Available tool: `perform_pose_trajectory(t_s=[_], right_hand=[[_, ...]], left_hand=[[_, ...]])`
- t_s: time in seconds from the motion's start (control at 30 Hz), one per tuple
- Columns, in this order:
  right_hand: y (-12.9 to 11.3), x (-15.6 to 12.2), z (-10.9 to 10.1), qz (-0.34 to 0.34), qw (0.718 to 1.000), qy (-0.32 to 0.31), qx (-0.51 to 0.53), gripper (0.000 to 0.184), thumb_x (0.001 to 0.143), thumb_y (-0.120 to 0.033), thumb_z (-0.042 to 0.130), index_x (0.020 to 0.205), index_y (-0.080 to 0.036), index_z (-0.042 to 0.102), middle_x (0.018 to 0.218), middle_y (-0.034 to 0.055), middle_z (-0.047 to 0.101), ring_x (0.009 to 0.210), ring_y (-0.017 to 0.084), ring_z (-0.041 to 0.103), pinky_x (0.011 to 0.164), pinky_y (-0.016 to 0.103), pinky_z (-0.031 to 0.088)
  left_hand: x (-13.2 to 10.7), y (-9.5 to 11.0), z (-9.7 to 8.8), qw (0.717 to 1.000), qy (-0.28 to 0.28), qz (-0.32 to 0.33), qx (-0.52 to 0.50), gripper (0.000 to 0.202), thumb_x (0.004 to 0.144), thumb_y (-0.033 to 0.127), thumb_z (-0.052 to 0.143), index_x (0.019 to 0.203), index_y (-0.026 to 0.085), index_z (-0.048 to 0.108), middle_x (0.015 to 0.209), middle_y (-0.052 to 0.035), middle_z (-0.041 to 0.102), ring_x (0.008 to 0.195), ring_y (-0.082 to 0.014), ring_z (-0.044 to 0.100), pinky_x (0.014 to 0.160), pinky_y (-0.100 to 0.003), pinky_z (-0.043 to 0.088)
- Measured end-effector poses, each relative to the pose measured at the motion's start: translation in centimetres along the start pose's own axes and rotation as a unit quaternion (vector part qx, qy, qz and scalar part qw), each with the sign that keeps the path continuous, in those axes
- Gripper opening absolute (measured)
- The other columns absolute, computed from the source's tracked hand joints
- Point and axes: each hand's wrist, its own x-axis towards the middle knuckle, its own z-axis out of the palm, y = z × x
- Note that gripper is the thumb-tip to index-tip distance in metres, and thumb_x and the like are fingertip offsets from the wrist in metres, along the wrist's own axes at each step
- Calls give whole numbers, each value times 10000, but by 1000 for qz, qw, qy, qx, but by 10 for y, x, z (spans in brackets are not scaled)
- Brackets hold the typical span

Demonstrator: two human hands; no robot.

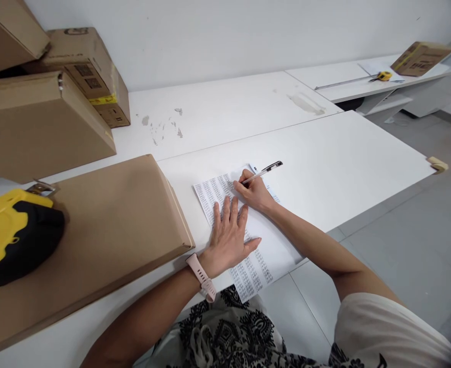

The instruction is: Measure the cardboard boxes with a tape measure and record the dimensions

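Observation:
A sheet of paper (254, 268) covered in columns of small handwriting lies on the white table, its lower end hanging past the front edge. My right hand (256, 191) grips a pen (265, 169) with a clear barrel and black cap end, its tip at the upper part of the sheet. Spread flat on the middle of the paper is my left hand (231, 232), fingers apart, with a pink watch band (201, 276) on the wrist. Another sheet with blue print (270, 190) shows from under the paper's right side.
At my left a cardboard box (114, 214) lies flat, bearing a yellow and black tape measure (18, 230). More boxes (37, 117) are stacked behind it. Far right on the table are a smaller tape measure (383, 76), pulled out, and a carton (420, 58).

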Motion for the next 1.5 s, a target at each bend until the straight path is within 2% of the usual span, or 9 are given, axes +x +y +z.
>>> perform_pose_trajectory(t_s=[0.23,0.6,1.5], right_hand=[[1,1,-1,4,1000,7,-9,238,795,-264,618,673,-235,415,551,-72,364,535,108,346,537,293,272],[6,2,-2,2,1000,11,-16,220,808,-253,609,692,-234,423,569,-73,363,549,112,340,552,298,280],[10,4,-2,-13,1000,21,-19,235,819,-269,612,678,-236,427,592,-54,382,585,129,352,577,299,300]], left_hand=[[0,0,-1,1000,-1,-3,1,902,943,707,348,1552,43,309,1638,-291,199,1540,-440,28,1219,-658,43],[0,0,2,1000,1,-4,-1,907,939,720,326,1560,59,291,1654,-248,199,1544,-430,13,1224,-641,12],[0,0,-2,1000,-5,-4,0,892,947,703,340,1558,55,291,1652,-265,183,1542,-436,28,1219,-647,33]])
